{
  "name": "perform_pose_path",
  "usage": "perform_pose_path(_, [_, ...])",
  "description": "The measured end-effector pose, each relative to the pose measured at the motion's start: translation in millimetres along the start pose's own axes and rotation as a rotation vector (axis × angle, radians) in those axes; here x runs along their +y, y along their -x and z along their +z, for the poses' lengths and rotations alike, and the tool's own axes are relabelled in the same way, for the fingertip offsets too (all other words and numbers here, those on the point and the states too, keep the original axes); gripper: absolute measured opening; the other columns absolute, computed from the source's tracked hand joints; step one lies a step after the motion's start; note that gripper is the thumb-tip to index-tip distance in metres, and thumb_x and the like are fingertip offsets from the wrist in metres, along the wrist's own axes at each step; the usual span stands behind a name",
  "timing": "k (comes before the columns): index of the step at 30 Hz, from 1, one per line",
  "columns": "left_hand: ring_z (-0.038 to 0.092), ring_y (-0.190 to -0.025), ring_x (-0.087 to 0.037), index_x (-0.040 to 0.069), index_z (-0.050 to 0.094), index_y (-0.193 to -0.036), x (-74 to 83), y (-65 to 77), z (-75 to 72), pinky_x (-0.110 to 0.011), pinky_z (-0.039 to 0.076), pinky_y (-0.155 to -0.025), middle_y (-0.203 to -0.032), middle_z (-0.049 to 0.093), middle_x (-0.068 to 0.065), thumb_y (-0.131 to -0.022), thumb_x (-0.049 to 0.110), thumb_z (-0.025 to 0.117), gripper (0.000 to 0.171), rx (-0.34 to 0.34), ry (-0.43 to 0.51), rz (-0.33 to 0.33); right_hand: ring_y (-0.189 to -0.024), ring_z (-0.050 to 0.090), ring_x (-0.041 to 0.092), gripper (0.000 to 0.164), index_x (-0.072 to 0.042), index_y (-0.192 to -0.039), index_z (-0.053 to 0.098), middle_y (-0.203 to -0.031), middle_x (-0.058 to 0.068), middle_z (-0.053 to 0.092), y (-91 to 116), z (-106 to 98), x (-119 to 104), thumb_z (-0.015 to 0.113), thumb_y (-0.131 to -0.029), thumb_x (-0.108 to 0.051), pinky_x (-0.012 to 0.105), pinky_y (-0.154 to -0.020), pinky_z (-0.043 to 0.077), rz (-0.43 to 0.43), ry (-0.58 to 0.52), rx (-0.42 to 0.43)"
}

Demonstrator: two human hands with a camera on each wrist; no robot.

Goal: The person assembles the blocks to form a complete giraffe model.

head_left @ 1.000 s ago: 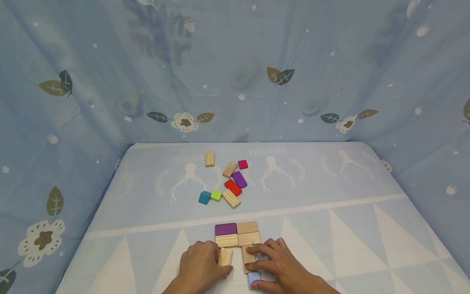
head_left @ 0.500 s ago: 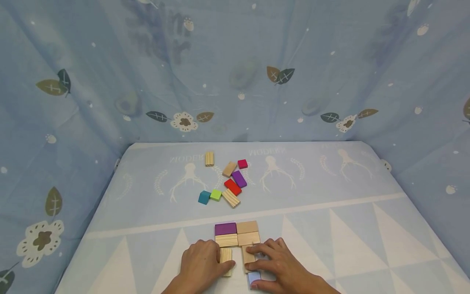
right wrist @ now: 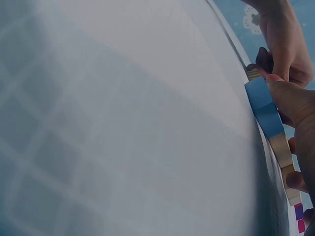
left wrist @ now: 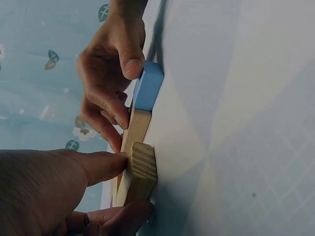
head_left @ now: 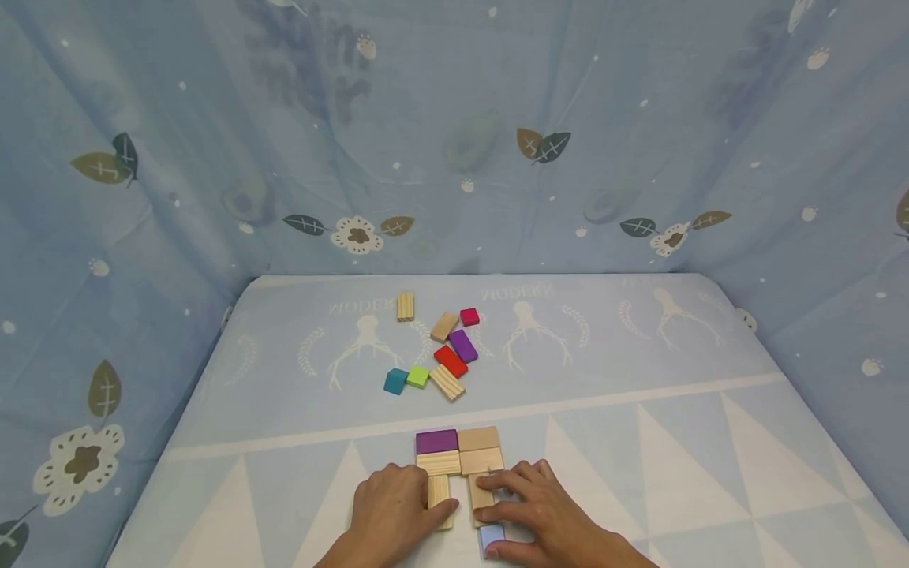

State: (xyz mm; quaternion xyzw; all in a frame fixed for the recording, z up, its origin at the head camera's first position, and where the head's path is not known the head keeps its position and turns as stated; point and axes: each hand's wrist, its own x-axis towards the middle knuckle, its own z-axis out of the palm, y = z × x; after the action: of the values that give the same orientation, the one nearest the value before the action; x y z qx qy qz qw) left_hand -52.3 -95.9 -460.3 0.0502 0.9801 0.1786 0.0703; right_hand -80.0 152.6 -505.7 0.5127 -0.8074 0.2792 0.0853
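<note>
In the head view, my left hand (head_left: 398, 509) pinches a striped wooden block (head_left: 439, 498) between thumb and fingers. The block's far end meets a row of flat blocks: a purple block (head_left: 436, 442), a striped block (head_left: 438, 463) and two plain wooden blocks (head_left: 479, 439). Opposite, my right hand (head_left: 543, 513) rests its fingertips on another plain wooden block (head_left: 480, 498), its thumb on a light blue block (head_left: 491, 538) touching that block's near end. The left wrist view shows the right thumb against the blue block (left wrist: 149, 87) and the held striped block (left wrist: 141, 169) up close.
Farther back lie loose blocks: striped ones (head_left: 405, 307), a plain one (head_left: 444, 326), a crimson one (head_left: 469, 317), a purple one (head_left: 463, 345), a red one (head_left: 450, 361), a green one (head_left: 418, 377) and a teal one (head_left: 396, 382). Patterned cloth (head_left: 454, 142) hangs behind the table.
The striped block in my left hand has turned from slanted to nearly straight and moved up against the row. My left thumb shifted slightly right. My right hand stayed put.
</note>
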Motion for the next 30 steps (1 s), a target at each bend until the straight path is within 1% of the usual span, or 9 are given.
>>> perform_pose_path(4, [0.039, -0.049, -0.009, 0.02, 0.051, -0.056, 2.1, -3.6, -12.8, -0.029, 0.031, -0.045, -0.05, 0.04, 0.008, -0.078, 0.06, 0.073, 0.051, -0.035, -0.012, -0.011, -0.114, 0.047, 0.01, 0.035, -0.035, -0.12, 0.068, -0.137, -0.008, 0.051, 0, -1, 0, 0.071, -0.088, -0.047, 0.033, -0.082, 0.032, 0.017, -0.011, -0.011])
perform_pose_path(7, [0.041, -0.05, -0.01, 0.018, 0.056, -0.061, 1.8, -15.5, -30.8, -0.029, 0.034, -0.046, -0.052, 0.042, 0.007, -0.081, 0.054, 0.074, 0.045, -0.018, -0.026, -0.004, -0.114, 0.046, 0.009, 0.035, -0.036, -0.12, 0.068, -0.137, -0.009, 0.051, 0, -1, 0, 0.071, -0.088, -0.047, 0.034, -0.082, 0.032, 0.032, -0.017, -0.02])
perform_pose_path(9, [0.042, -0.05, -0.011, 0.017, 0.059, -0.065, -1.5, -29.7, -42.3, -0.028, 0.035, -0.046, -0.052, 0.043, 0.007, -0.08, 0.047, 0.078, 0.038, 0.037, -0.04, 0.012, -0.114, 0.046, 0.009, 0.035, -0.037, -0.121, 0.068, -0.137, -0.009, 0.05, 1, -1, 0, 0.071, -0.088, -0.048, 0.034, -0.082, 0.032, 0.044, -0.022, -0.029])
perform_pose_path(12, [0.043, -0.049, -0.012, 0.016, 0.064, -0.073, -10.2, -56.3, -54.6, -0.028, 0.036, -0.045, -0.056, 0.048, 0.007, -0.076, 0.038, 0.084, 0.03, 0.163, -0.088, 0.05, -0.115, 0.045, 0.007, 0.035, -0.038, -0.121, 0.067, -0.138, -0.011, 0.05, 2, -1, 0, 0.07, -0.088, -0.049, 0.033, -0.083, 0.032, 0.074, -0.035, -0.054])
perform_pose_path(15, [0.045, -0.052, -0.014, 0.015, 0.068, -0.081, -18.9, -83.6, -59.7, -0.029, 0.036, -0.044, -0.066, 0.054, 0.005, -0.069, 0.033, 0.089, 0.031, 0.256, -0.181, 0.082, -0.116, 0.045, 0.007, 0.035, -0.039, -0.122, 0.067, -0.138, -0.011, 0.049, 2, -1, 0, 0.069, -0.089, -0.049, 0.033, -0.083, 0.031, 0.078, -0.037, -0.071])
perform_pose_path(17, [0.047, -0.057, -0.016, 0.015, 0.071, -0.088, -24.0, -100.7, -60.3, -0.031, 0.038, -0.044, -0.075, 0.059, 0.002, -0.066, 0.031, 0.091, 0.034, 0.28, -0.247, 0.11, -0.116, 0.045, 0.008, 0.035, -0.038, -0.123, 0.067, -0.138, -0.011, 0.049, 2, -1, 0, 0.069, -0.089, -0.049, 0.032, -0.082, 0.031, 0.072, -0.038, -0.072])
perform_pose_path(20, [0.053, -0.069, -0.019, 0.017, 0.074, -0.1, -30.3, -121.1, -60.1, -0.033, 0.043, -0.048, -0.089, 0.065, 0.0, -0.065, 0.029, 0.091, 0.041, 0.25, -0.308, 0.163, -0.116, 0.045, 0.009, 0.035, -0.037, -0.123, 0.067, -0.138, -0.01, 0.049, 2, -1, 0, 0.069, -0.09, -0.048, 0.032, -0.082, 0.031, 0.058, -0.039, -0.065])
perform_pose_path(24, [0.055, -0.079, -0.02, 0.021, 0.076, -0.107, -37.5, -140.2, -59.1, -0.034, 0.046, -0.053, -0.097, 0.07, 0.001, -0.068, 0.03, 0.089, 0.042, 0.167, -0.365, 0.242, -0.117, 0.045, 0.009, 0.035, -0.036, -0.123, 0.067, -0.138, -0.01, 0.049, 2, -1, 0, 0.068, -0.09, -0.048, 0.032, -0.082, 0.031, 0.072, -0.05, -0.073])
perform_pose_path(30, [0.048, -0.076, -0.016, 0.023, 0.079, -0.101, -40.9, -152.8, -57.5, -0.031, 0.042, -0.058, -0.087, 0.07, 0.006, -0.073, 0.03, 0.087, 0.03, 0.071, -0.424, 0.319, -0.118, 0.045, 0.007, 0.036, -0.038, -0.122, 0.068, -0.138, -0.012, 0.049, 3, 1, 1, 0.07, -0.088, -0.05, 0.031, -0.082, 0.031, 0.093, -0.048, -0.07])
